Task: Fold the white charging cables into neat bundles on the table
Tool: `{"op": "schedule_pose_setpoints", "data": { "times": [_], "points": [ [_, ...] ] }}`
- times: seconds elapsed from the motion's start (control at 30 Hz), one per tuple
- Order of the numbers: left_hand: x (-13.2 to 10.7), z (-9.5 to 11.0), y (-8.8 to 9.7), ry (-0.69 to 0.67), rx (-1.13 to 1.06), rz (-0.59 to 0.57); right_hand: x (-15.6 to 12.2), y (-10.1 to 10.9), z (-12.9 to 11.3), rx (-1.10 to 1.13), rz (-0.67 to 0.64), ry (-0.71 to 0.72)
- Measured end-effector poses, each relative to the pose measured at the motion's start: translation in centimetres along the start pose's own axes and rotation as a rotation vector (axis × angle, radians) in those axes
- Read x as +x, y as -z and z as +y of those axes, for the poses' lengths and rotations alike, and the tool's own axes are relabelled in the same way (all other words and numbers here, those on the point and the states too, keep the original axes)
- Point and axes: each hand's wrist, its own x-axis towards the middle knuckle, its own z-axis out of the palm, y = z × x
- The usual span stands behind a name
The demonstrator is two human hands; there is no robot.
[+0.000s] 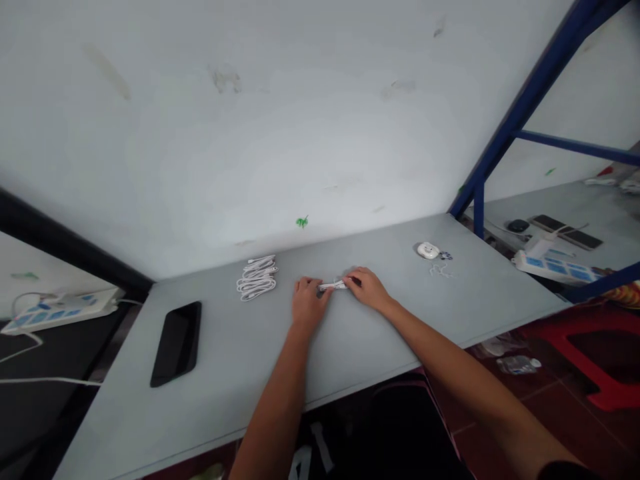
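A folded white cable (334,285) lies on the grey table between my two hands. My left hand (308,301) closes on its left end, fingers bent and thumb pointing toward the cable. At the other end, my right hand (367,288) pinches the bundle between thumb and fingers. Further left, several white cables (257,277) lie folded in zigzag loops in a small group, apart from my hands. The fingertips partly hide both ends of the held cable.
A black phone (177,343) lies at the table's left. A white rounded case (428,251) with a small charm and thin string sits at the right rear. Power strips (65,312) lie beyond the left edge and on the neighbouring right table. A blue metal frame (500,140) rises at right.
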Motion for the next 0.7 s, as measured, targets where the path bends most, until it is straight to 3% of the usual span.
{"op": "schedule_pose_setpoints", "data": {
  "times": [0.1, 0.23, 0.37, 0.53, 0.7],
  "points": [
    [-1.1, -1.4, 0.8, -0.07, 0.025, 0.044, -0.8, 0.9, 0.2, 0.079, 0.087, -0.004],
    [-2.9, -3.1, 2.3, -0.146, 0.098, -0.015, -2.3, 2.1, 0.5, -0.109, 0.173, 0.047],
    [-4.1, -3.1, 2.7, -0.082, 0.264, -0.044, -3.0, 2.3, 0.8, -0.359, 0.017, -0.003],
    [-4.3, -2.2, 2.3, -0.056, 0.44, -0.239, -2.8, 1.9, 1.0, -0.505, -0.292, -0.088],
    [-4.0, -2.0, 2.5, -0.038, 0.501, -0.265, -2.6, 2.0, 0.9, -0.537, -0.352, -0.096]
  ]
}}
